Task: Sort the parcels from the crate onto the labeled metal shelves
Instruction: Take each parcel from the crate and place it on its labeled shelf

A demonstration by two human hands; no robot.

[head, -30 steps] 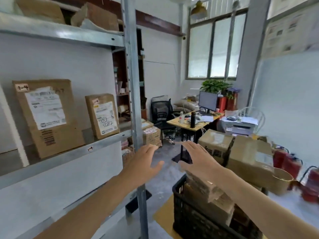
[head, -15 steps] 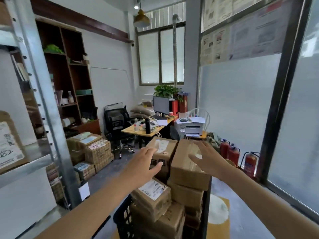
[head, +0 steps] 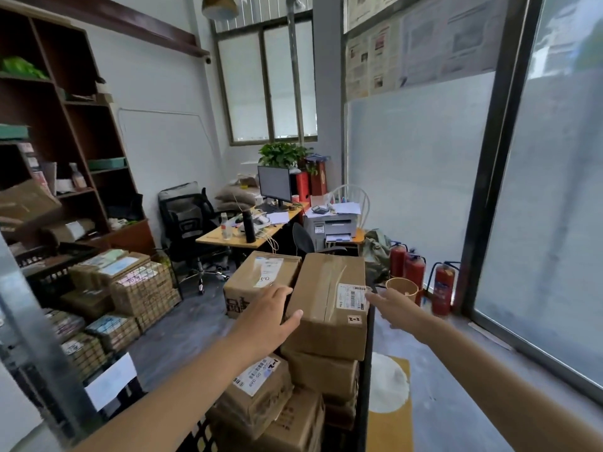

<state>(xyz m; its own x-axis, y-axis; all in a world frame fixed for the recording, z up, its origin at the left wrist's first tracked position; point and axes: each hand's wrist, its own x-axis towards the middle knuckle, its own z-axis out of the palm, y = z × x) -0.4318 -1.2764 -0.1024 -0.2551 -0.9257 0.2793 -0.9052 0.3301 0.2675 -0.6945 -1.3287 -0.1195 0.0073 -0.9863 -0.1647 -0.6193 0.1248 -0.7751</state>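
The person stands over the black plastic crate [head: 364,380], which is full of stacked cardboard parcels. The top parcel [head: 329,305] lies on the pile at the right side of the crate, a long brown box with clear tape along its middle seam, a white shipping label on its right end and a small tag that seems to read "1-2" near the front corner. The left hand [head: 267,316] rests on its left edge, the fingers spread and the thumb laid over the front top corner, but not closed around the box. The right hand [head: 390,303] is at the right end, just beside the label, with fingers stretched and apart; it is hard to tell if it touches the box already.

The box looks stiff, with sharp corners and flat sides, so it should keep its shape under pressure from both ends. Its weight cannot be known; by its size it is probably moderate, and two hands are a good choice. The tape strip is glossy and may be slippery, while the bare cardboard is matte and gives more friction. The best hold is likely with the palms pressed on the two short ends, or fingers hooked under the lower edges.

Beside it, to the left, the second parcel [head: 262,280] stands a little tilted, touching it. The lower parcels look more crumpled and soft at the corners
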